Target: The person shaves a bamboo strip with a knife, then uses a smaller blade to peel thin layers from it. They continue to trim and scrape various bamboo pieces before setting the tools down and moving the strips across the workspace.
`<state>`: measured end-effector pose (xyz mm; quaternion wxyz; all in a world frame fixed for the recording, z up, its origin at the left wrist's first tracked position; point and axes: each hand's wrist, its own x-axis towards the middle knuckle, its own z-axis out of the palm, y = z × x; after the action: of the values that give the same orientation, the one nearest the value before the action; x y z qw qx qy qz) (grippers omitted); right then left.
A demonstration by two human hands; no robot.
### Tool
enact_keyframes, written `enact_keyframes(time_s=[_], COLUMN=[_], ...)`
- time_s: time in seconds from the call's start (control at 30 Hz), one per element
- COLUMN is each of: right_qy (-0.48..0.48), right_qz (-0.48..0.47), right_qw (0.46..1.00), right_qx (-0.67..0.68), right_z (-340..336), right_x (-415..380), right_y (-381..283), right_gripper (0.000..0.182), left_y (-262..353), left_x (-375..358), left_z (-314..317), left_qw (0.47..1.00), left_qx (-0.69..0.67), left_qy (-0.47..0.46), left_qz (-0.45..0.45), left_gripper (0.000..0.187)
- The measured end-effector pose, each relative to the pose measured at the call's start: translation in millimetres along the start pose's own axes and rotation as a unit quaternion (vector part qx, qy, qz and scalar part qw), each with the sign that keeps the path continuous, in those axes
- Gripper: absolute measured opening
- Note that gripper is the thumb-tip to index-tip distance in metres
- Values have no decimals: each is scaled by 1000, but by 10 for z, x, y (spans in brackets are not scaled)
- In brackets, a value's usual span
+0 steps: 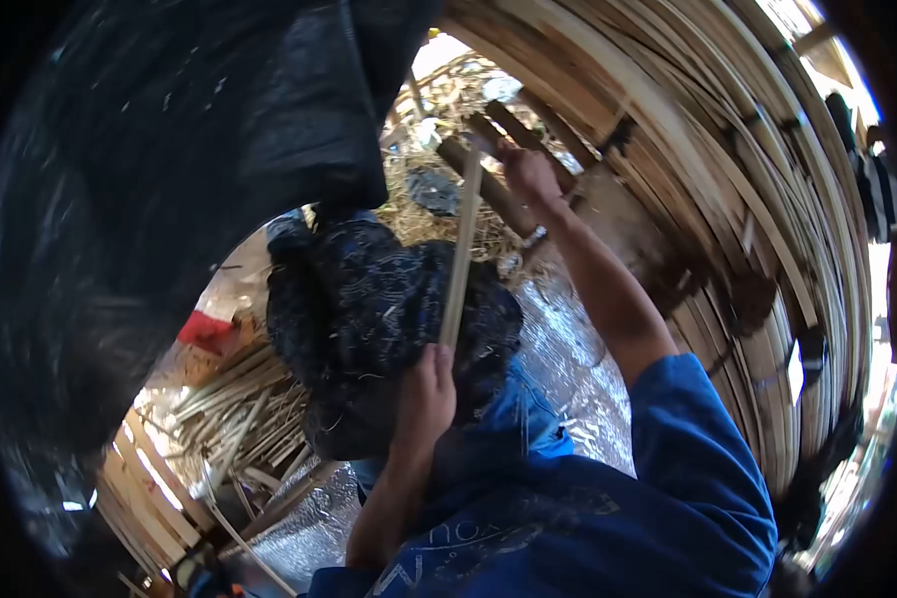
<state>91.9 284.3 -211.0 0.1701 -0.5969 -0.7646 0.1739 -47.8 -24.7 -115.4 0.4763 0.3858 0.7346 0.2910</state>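
A long thin bamboo strip [460,249] runs almost upright through the middle of the view. My left hand [424,399] is closed around its lower end, just in front of a dark patterned cloth bundle [369,309]. My right hand [528,174], arm stretched out in a blue sleeve, grips the strip's upper end beside a curved wall of woven bamboo slats [728,179]. Both hands hold the same strip.
Dark wooden poles [488,184] lean near the right hand. Straw [439,224] covers the ground beyond. A shiny silver sheet [568,349] lies below. A pile of loose bamboo strips [239,409], a slatted wooden frame [149,488] and something red [204,329] sit at lower left. Dark fabric [169,149] fills the upper left.
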Motion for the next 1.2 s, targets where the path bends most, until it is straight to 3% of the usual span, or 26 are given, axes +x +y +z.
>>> enact_keyframes(time_s=[0.03,0.1,0.23,0.33,0.43,0.67,0.97,1.07,1.17,1.2], right_qy=[-7,13,-31,7,-46,-30,-7,-35,-26,-58], right_qz=[1,-3,28,-35,0,-1,-23,40,37,32], right_qw=[1000,1000,998,995,997,998,998,998,996,997], right_qx=[-26,-22,-46,-90,-57,-47,52,34,71,41], right_z=[38,82,151,234,210,208,106,18,118,45], right_x=[102,143,80,-10,-77,-335,-895,-1046,-1010,-905], right_y=[8,-47,-52,46,6,-95,-66,-97,-38,-144], right_gripper=[53,57,60,61,59,55,51,53,53,55], left_y=[13,28,45,49,70,82,-88,-36,9,-65], left_x=[9,27,69,113,152,210,119,57,18,28], left_z=[13,37,44,27,-6,-51,0,-74,-88,-40], left_qw=[1000,993,995,998,999,998,999,998,997,996], left_qx=[-5,88,81,47,6,-16,16,20,35,51], left_qy=[13,35,16,-5,-13,-51,-19,-23,-66,-27], left_qz=[-7,68,56,43,40,-24,23,48,13,64], left_gripper=[32,31,33,30,34,39,44,44,39,39])
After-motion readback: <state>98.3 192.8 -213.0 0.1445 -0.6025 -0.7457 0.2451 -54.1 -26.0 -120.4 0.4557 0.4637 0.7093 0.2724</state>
